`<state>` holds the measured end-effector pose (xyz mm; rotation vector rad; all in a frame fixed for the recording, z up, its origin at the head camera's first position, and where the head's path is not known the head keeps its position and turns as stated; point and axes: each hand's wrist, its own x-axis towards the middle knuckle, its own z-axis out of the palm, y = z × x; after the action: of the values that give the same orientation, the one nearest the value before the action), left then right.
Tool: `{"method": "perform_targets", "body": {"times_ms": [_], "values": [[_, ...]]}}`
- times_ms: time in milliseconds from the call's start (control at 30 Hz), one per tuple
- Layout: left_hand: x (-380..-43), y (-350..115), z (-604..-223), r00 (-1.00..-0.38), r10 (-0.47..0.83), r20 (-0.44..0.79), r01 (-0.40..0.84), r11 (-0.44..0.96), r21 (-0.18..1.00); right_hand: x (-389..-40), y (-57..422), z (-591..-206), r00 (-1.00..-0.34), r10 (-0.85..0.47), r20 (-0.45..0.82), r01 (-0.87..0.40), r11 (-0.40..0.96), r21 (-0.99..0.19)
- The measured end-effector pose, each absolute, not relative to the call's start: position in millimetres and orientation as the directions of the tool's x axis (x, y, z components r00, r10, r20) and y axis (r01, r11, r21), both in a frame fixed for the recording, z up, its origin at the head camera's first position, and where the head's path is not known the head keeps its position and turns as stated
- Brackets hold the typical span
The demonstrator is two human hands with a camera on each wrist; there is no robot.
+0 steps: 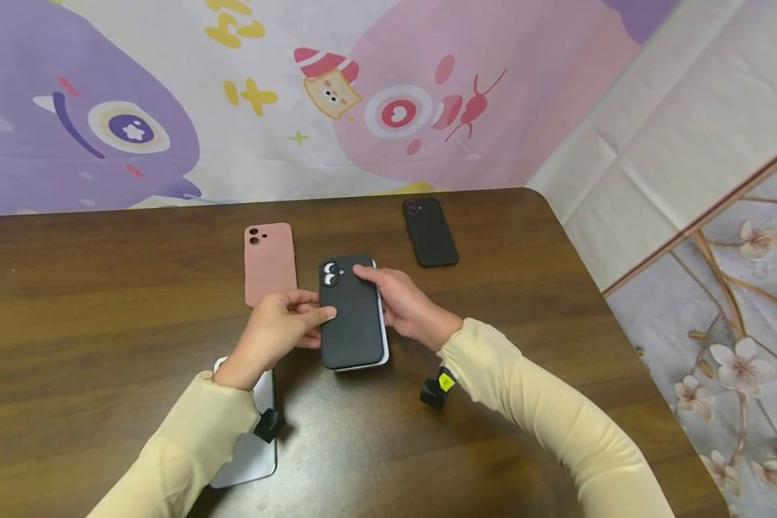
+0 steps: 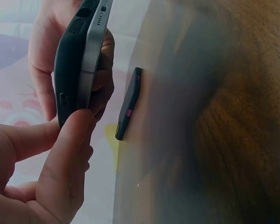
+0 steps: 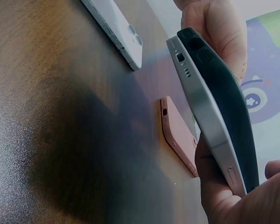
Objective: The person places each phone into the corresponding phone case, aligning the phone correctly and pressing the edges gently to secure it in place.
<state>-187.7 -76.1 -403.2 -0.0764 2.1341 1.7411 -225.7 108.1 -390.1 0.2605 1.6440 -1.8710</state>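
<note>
A black phone case [image 1: 352,324] lies over a white phone [image 1: 385,351], held between both hands above the table. In the right wrist view the phone's silver side [image 3: 203,109] stands partly outside the case [image 3: 231,98], its port end showing. My left hand [image 1: 276,324] pinches the left edge, thumb on the case's back and fingers beneath. On the opposite side, my right hand [image 1: 409,306] grips the upper right edge, its thumb near the camera cutout. In the left wrist view, the left hand [image 2: 49,172] pinches the edge near the case's side cutout.
A pink phone case [image 1: 270,262] lies behind the left hand. Another black case or cased phone [image 1: 430,234] is at the back right of the wooden table [image 1: 103,324]. Under the left forearm lies a second white phone [image 1: 255,460]. A printed cloth [image 1: 265,144] hangs behind.
</note>
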Motion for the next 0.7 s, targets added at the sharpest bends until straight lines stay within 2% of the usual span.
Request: {"method": "perform_targets", "body": {"times_ms": [700], "values": [[-185.3, -70.2, -402.0, -0.915, 0.206, -0.346, -0.273, 0.316, 0.909, -226.0, 109.7, -391.5, -0.773, -0.328, -0.543, 0.583, -0.030, -0.812]]}}
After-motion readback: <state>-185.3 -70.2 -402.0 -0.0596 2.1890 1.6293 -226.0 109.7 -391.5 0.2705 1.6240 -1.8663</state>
